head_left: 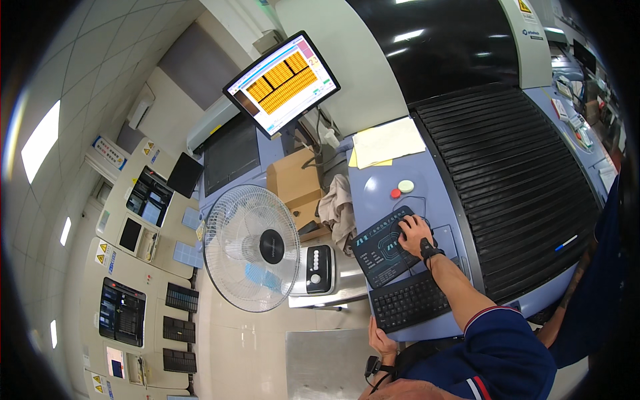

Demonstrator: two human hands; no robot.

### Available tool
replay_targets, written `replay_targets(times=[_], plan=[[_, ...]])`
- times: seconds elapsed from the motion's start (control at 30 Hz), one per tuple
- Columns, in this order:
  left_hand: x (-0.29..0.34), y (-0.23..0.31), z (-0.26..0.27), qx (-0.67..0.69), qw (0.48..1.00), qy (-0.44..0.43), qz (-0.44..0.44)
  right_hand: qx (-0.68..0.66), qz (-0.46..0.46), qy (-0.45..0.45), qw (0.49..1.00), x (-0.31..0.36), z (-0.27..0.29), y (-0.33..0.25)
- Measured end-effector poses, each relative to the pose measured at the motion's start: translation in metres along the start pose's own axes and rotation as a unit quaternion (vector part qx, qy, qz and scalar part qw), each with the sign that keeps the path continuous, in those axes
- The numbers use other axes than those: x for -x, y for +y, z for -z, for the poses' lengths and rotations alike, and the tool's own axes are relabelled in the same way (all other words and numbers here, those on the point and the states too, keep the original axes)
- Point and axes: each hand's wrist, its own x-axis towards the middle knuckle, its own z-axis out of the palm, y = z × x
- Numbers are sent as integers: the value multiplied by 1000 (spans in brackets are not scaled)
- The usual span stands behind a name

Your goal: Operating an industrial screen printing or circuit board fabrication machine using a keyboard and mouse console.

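My right hand (417, 235), a black band on its wrist, curves over a computer mouse on the dark printed mouse pad (380, 250). The mouse is almost wholly hidden under the palm; a thin cable loops out beyond the fingertips. Close to the front edge of the blue-grey counter (433, 328), my left hand (382, 341) is beside the near left corner of the black keyboard (408, 301). Its fingers are apart and seem to hold nothing, though some are partly hidden. A tilted monitor (283, 83) at the upper left shows rows of orange blocks.
A white fan (252, 248) stands left of the counter, before an open cardboard box (293, 177) and a crumpled cloth (338, 210). Papers (389, 143), red and pale green buttons (400, 189) lie beyond the pad. Right are a ribbed black surface (507, 180), a pen (567, 243) and another person (603, 287).
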Motion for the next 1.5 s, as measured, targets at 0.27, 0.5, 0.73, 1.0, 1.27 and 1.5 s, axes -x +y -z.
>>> replay_targets(times=[0.27,0.5,0.73,1.0,1.27,1.5], plan=[[1,-2,1,-4,1000,-8,-6,6,-11,-2,1000,1,1,0],[0,4,0,-4,1000,-1,-3,19,-39,-17,999,1,1,0],[0,0,-1,9,1000,-5,2,28,-38,-16,999,1,-1,2],[2,-3,1,0,1000,-5,3,28,-34,-14,999,1,-1,0],[2,-6,1,-1,1000,-3,2,33,-44,0,999,1,-6,0],[2,-6,0,5,1000,-5,-5,34,-45,-2,998,1,-2,0]])
